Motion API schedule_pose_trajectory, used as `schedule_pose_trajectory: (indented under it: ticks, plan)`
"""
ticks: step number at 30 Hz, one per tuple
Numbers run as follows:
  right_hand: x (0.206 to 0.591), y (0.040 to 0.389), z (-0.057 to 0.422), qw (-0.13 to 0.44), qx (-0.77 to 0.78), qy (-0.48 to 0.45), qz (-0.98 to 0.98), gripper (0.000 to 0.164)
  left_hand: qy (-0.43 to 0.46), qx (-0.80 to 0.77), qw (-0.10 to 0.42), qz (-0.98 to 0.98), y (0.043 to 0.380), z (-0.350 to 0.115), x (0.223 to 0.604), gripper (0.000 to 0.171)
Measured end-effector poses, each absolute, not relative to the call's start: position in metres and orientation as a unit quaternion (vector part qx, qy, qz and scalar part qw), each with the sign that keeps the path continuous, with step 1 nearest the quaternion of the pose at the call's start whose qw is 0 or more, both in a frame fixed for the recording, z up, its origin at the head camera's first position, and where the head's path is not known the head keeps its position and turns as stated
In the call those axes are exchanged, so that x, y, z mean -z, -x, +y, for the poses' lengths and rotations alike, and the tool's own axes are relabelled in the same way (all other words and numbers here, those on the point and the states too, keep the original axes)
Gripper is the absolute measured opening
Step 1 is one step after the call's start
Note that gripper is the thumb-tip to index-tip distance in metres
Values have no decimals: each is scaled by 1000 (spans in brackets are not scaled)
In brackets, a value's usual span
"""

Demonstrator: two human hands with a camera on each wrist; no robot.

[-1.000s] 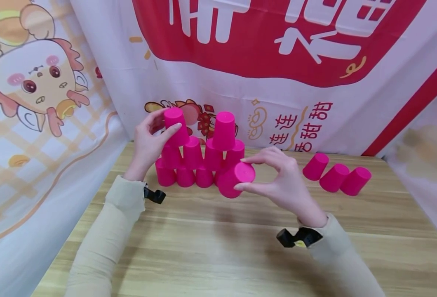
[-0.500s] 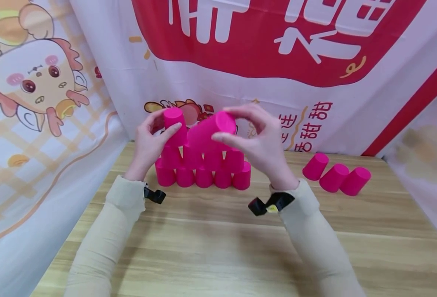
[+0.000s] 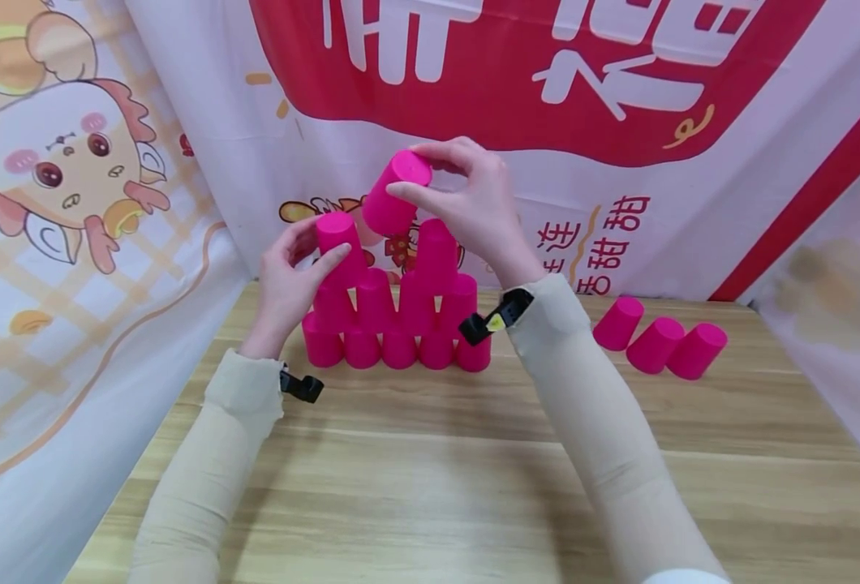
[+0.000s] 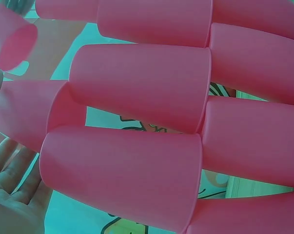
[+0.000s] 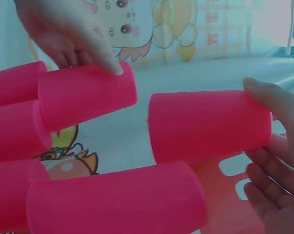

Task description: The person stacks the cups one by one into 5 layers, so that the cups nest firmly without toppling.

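Observation:
Pink cups stand upside down in a stacked wall, with several in the bottom row (image 3: 399, 349), several in the second row (image 3: 376, 302), and two on top. My left hand (image 3: 287, 284) grips the top-left cup (image 3: 338, 251), thumb in front and other fingers behind. The top-right cup (image 3: 437, 259) stands apart from it, a gap between them. Above this gap my right hand (image 3: 477, 195) pinches another cup (image 3: 392, 203) near its closed base. That cup tilts, mouth down to the left. In the right wrist view the held cup (image 5: 205, 126) hangs apart from the stack.
Three more pink cups (image 3: 656, 345) stand upside down on the wooden table (image 3: 415, 470) to the right of the stack. A printed cloth (image 3: 488, 138) hangs close behind the wall of cups, and another cloth (image 3: 131, 324) runs along the left side.
My right hand has lifted its cup from in front of the stack's right end, up and leftward to above the top row. The left hand keeps its grip on the top-left cup.

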State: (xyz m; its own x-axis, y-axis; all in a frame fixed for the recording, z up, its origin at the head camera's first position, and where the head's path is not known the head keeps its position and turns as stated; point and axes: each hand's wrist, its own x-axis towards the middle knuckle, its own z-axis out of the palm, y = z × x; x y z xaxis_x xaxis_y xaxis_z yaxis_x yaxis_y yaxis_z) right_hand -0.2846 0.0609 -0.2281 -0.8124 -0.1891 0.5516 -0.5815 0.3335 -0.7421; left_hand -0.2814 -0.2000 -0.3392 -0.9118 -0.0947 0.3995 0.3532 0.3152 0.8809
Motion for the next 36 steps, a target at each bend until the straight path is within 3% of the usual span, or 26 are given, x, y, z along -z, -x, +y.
schedule_pose_trajectory:
  ticks: [6,14,36]
  plan:
    - [244,300,52,121,-426,-272,-854,53,88,581,194,-786,280,-202,338,65]
    - [255,303,46,114,-359,-314,-871,51,89,581,192,-786,278,-203,338,64]
    - [254,300,40,83,-339,-285,-893,54,86,568,187,-797,276,-203,336,66]
